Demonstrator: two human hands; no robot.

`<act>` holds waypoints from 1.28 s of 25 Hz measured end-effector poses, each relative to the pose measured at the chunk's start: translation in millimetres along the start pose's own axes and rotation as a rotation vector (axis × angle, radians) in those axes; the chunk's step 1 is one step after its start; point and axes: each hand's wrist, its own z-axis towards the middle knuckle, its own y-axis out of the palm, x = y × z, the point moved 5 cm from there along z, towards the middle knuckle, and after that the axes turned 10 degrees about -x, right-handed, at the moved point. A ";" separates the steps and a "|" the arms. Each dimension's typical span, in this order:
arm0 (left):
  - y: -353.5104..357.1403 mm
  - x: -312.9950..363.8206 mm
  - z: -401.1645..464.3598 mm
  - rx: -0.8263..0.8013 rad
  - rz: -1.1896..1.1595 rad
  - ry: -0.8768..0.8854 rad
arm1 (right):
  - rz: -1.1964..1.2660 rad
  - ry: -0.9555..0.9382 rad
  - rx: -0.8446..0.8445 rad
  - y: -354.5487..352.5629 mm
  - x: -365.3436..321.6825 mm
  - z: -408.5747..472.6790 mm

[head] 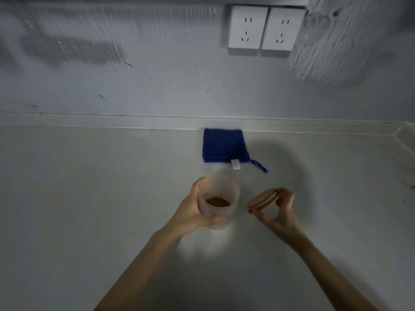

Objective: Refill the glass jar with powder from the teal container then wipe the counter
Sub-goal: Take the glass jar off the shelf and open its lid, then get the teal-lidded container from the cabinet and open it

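A frosted glass jar (221,191) stands on the pale counter (89,198) with a little brown powder at its bottom. My left hand (190,212) wraps around the jar's left side. My right hand (279,209) holds a round wooden lid (261,202), tilted, just right of the open jar. A folded blue cloth (224,145) with a white tag and a loop lies behind the jar, against the wall. No teal container is in view.
Two white wall sockets (265,30) sit high on the rough white wall. A raised counter lip runs along the wall and turns toward me at the far right (404,140).
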 end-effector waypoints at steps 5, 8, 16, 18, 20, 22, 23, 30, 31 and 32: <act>0.8 -2.5 -0.6 0.025 0.017 -0.023 | -0.079 0.163 0.025 3.6 22.5 -14.7; 1.9 -4.7 -1.4 0.038 0.019 -0.022 | -0.274 0.139 0.006 1.8 24.9 -20.4; 5.6 -7.9 -4.9 0.093 -0.013 -0.004 | -0.511 0.115 -0.035 8.4 37.5 -28.8; 7.0 -6.7 -6.3 0.107 -0.024 0.005 | -0.529 0.099 -0.044 8.9 38.1 -28.8; 9.0 -3.3 -9.0 0.105 -0.022 0.010 | -0.541 0.075 -0.057 10.0 36.7 -30.3; 11.4 1.3 -16.5 0.108 0.010 0.004 | -0.544 0.057 -0.073 12.4 33.4 -33.5; 13.2 2.2 -22.7 0.117 0.023 -0.009 | -0.544 0.046 -0.076 13.7 32.5 -35.9; 30.5 -12.3 -76.1 0.330 0.240 -0.218 | -0.583 -0.042 -0.121 24.7 17.1 -57.1; 33.6 -10.6 -83.5 0.343 0.299 -0.204 | -0.586 -0.059 -0.128 26.8 13.3 -61.8; 36.7 -7.3 -91.3 0.345 0.367 -0.176 | -0.586 -0.073 -0.131 29.7 9.4 -67.3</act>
